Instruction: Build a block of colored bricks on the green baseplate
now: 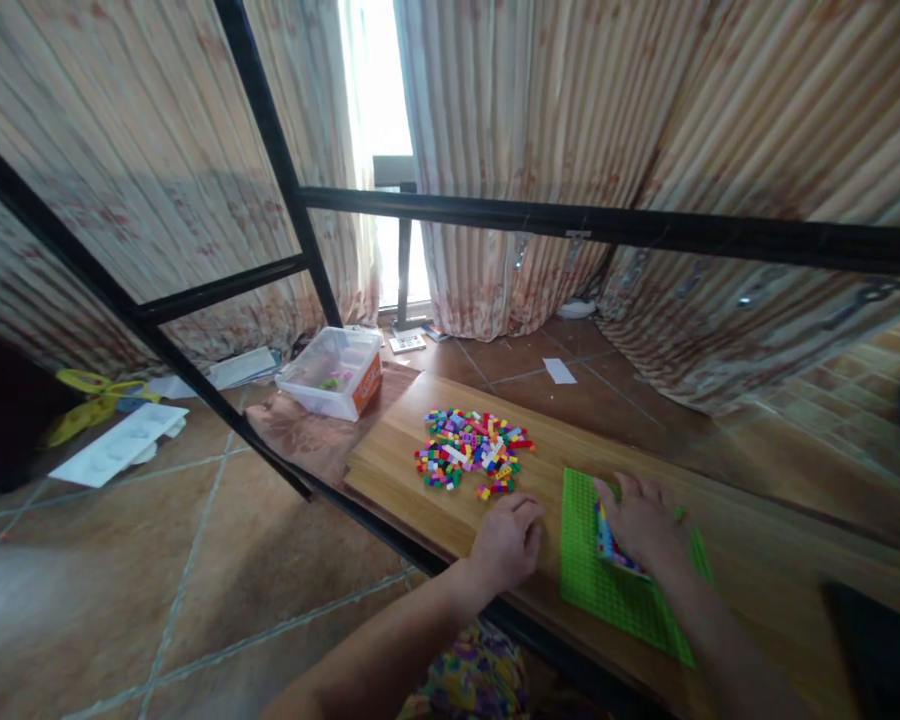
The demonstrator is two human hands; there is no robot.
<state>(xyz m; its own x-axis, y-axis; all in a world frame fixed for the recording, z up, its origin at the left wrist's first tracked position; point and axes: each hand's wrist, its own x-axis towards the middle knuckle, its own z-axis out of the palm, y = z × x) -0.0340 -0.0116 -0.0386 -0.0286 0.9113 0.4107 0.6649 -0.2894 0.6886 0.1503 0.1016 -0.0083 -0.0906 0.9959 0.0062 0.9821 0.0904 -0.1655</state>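
A green studded baseplate [581, 560] lies on the wooden board, with a low multicoloured toy brick structure [607, 545] on it. My right hand [643, 518] covers much of that structure, thumb at its left side and fingers bent over its far part. Left of the baseplate, my left hand [506, 542] rests low over the board, its fingers curled inward. Whatever the left fingers may hold is hidden. Just beyond that hand is a loose pile of small coloured toy bricks [469, 445].
A clear plastic box [322, 375] with a few pieces inside stands past the board's [390, 470] left end. Black metal bars [495, 208] cross behind and along the near side. A dark flat object [877, 640] lies at right. Papers [559, 371] lie on the tiled floor.
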